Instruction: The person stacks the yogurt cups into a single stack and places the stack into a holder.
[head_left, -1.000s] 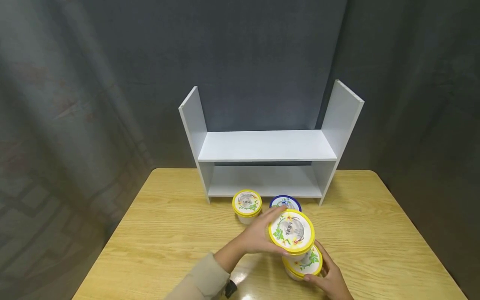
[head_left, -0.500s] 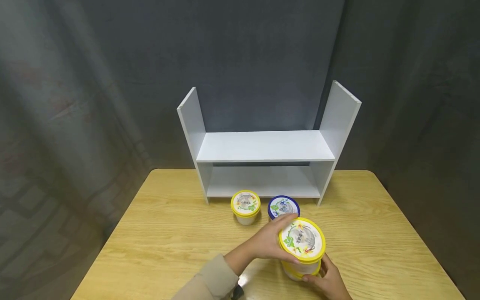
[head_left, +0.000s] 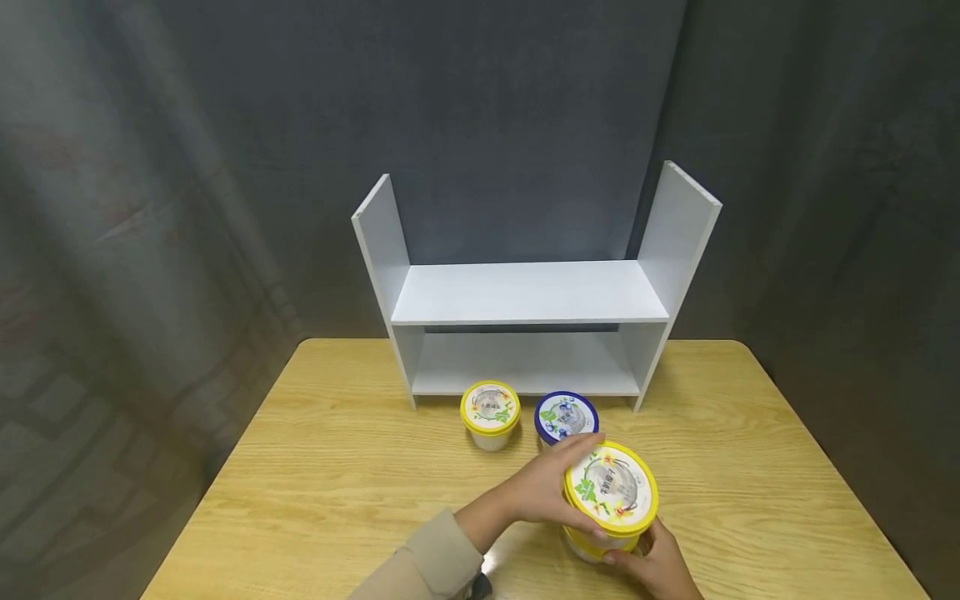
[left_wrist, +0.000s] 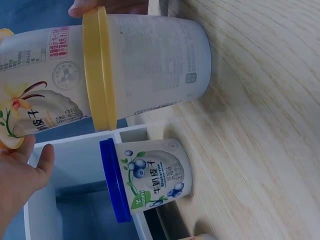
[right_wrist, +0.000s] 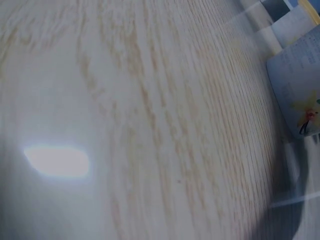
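My left hand (head_left: pixel 551 493) grips a yellow-lidded yogurt tub (head_left: pixel 611 487) from its left side. In the left wrist view this upper tub (left_wrist: pixel 42 85) sits upright on the lid of a second yellow-lidded tub (left_wrist: pixel 155 62), which stands on the table. My right hand (head_left: pixel 660 565) holds the lower tub from the right, thumb in front. Only part of the lower tub (right_wrist: pixel 300 80) shows in the right wrist view; that hand is not seen there. Just behind the stack stands a blue-lidded blueberry tub (head_left: pixel 566 415). To its left is another yellow-lidded tub (head_left: pixel 491 410).
A white two-tier shelf (head_left: pixel 528 292) with tall side panels stands at the back of the wooden table (head_left: pixel 337 467). The blue-lidded tub and the left yellow-lidded one are right in front of its lower board. Dark curtains (head_left: pixel 525 125) surround the table.
The left hand has moved right and down in the head view, bringing its tub over and onto the lower tub. The right hand has stayed nearly in place on the lower tub.
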